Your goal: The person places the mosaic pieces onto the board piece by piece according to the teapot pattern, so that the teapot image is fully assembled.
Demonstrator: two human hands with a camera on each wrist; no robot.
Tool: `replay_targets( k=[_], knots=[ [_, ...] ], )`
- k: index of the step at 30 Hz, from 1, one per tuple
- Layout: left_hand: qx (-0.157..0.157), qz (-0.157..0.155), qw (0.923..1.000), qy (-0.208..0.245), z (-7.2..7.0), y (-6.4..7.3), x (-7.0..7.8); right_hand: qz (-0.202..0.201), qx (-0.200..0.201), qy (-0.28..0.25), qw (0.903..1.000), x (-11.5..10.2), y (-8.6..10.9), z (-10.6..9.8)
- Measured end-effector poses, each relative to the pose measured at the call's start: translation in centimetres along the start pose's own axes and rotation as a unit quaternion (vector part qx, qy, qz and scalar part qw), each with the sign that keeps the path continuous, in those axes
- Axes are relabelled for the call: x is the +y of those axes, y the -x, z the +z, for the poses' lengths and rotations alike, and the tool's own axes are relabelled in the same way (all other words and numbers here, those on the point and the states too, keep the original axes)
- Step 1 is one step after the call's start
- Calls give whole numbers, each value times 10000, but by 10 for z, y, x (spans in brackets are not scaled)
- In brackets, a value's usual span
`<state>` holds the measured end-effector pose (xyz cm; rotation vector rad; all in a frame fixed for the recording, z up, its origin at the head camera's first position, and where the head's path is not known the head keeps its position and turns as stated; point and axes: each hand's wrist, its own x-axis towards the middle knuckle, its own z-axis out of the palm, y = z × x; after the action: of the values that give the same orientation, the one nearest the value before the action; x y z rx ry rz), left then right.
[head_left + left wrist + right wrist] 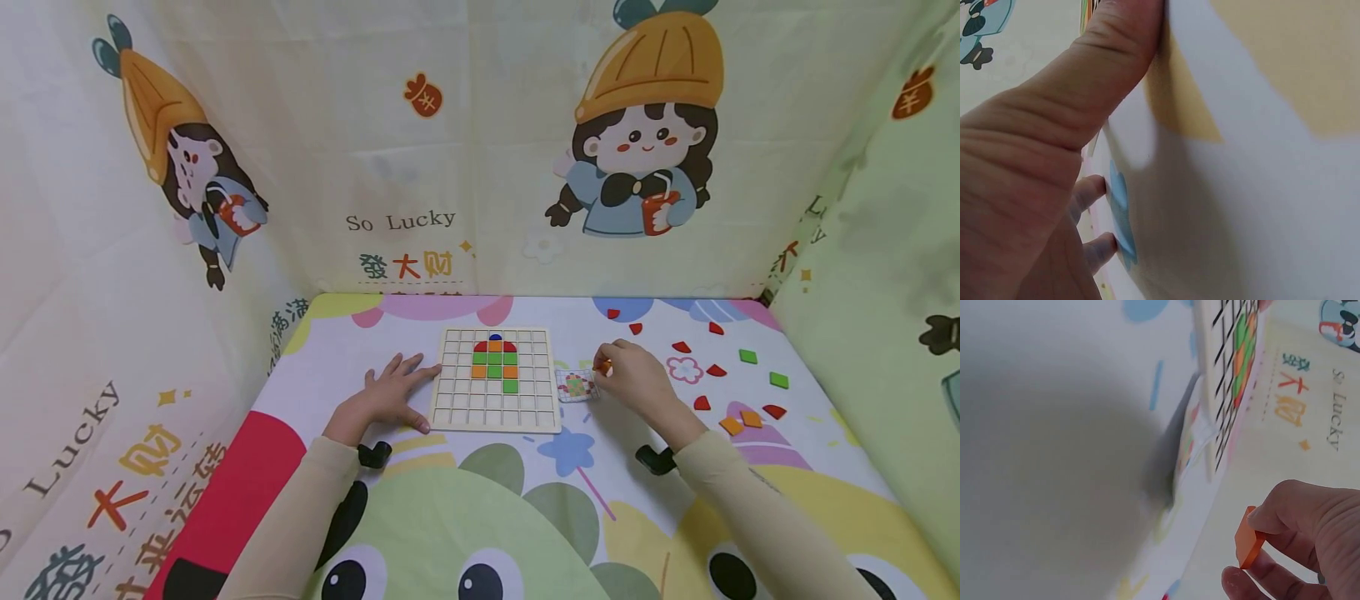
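Observation:
A pale gridded board (pixel 457 408) lies flat on the table, with red, green, orange and blue pieces set in its upper middle squares. My left hand (pixel 386 396) spreads its fingers along the board's left edge, thumb near the lower left corner. Between thumb and fingers, my right hand (pixel 640 383) pinches an orange square tile (pixel 1248 540), raised just right of the board. Close by that hand lies a small pattern card (pixel 576 386) printed with coloured squares, its edge curling up in the right wrist view. The left wrist view catches the left thumb (pixel 1097 69) large and near.
Loose pieces are scattered at the right of the table: several red curved pieces (pixel 716 371), two green squares (pixel 747 356) and two orange squares (pixel 751 418). Printed fabric walls (pixel 510 183) rise behind the table and at both sides.

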<state>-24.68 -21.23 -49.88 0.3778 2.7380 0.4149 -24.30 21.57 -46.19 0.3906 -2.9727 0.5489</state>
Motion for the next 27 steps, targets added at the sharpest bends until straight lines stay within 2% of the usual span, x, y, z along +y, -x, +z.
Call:
replay_targets(
  k=[15, 27],
  knots=[
    [6, -4, 10000, -8, 1, 0, -1, -245, -14, -105, 9996, -33, -14, 20],
    [22, 47, 10000, 2, 1, 0, -1, -346, -275, -80, 9990, -59, -23, 40]
  ],
)
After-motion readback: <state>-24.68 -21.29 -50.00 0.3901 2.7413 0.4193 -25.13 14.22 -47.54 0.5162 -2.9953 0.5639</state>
